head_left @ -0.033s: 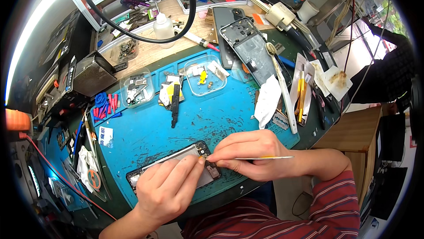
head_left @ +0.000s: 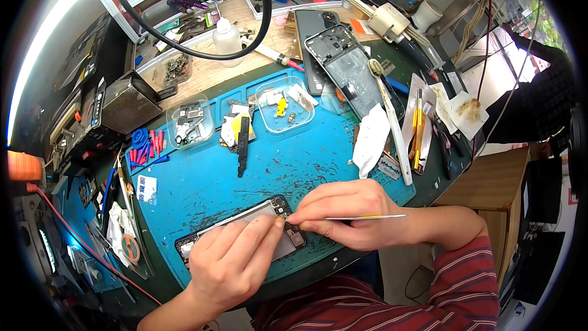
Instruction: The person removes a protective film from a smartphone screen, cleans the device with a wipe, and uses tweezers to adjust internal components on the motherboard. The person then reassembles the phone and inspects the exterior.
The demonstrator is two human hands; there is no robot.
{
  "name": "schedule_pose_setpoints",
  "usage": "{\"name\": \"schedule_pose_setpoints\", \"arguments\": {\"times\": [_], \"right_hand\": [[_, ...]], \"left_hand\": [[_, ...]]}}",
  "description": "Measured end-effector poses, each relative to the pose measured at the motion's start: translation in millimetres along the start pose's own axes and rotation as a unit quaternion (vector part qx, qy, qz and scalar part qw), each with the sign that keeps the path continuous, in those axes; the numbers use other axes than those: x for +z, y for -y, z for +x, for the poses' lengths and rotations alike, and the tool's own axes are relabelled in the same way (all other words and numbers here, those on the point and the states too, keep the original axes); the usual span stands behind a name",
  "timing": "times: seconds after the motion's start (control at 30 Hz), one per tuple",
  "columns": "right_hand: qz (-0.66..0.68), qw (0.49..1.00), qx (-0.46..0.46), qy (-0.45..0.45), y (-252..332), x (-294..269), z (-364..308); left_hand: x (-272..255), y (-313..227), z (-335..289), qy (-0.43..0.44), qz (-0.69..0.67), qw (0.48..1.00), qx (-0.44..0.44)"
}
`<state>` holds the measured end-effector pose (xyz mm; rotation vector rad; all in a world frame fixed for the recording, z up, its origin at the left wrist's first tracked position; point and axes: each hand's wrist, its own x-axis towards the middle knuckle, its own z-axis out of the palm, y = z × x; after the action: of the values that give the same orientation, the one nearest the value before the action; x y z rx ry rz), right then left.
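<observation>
A dark phone frame with exposed parts lies tilted on the blue work mat, close to me. Over its lower left part rests my left hand, thumb and forefinger pinched at a tiny orange bit whose kind is too small to make out. My right hand is closed around a slim metal tool with a yellowish stretch; its back end sticks out to the right. The tool's tip is hidden by my fingers, which meet the left fingertips above the phone's upper right end.
Beyond the phone lie a black strip part and two clear boxes of small parts, one a left box, the other a right box. At right are an empty phone shell, a toothbrush and white tissue. A black cable loop hangs above.
</observation>
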<state>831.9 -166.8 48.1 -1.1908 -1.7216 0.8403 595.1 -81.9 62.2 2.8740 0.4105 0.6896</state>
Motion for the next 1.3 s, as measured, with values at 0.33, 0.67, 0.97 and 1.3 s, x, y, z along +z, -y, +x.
{"name": "schedule_pose_setpoints", "arguments": {"times": [0.33, 0.67, 0.97, 1.3], "right_hand": [[0.000, 1.000, -0.002, 0.000, -0.7, -0.6, 0.2], [-0.001, 1.000, 0.000, -0.003, -0.9, 0.5, -0.3], [0.007, 1.000, -0.003, 0.000, -1.6, -1.0, -0.9], [0.011, 1.000, 0.003, 0.000, -1.7, 0.2, -0.4]], "left_hand": [[-0.3, -0.2, 0.0, 0.001, -0.001, 1.000, -0.003], [-0.1, -0.9, -0.6, 0.005, -0.002, 1.000, -0.006], [-0.2, -1.2, 0.0, 0.007, 0.002, 1.000, -0.005], [-0.1, -0.4, 1.2, 0.002, 0.004, 1.000, 0.002]]}}
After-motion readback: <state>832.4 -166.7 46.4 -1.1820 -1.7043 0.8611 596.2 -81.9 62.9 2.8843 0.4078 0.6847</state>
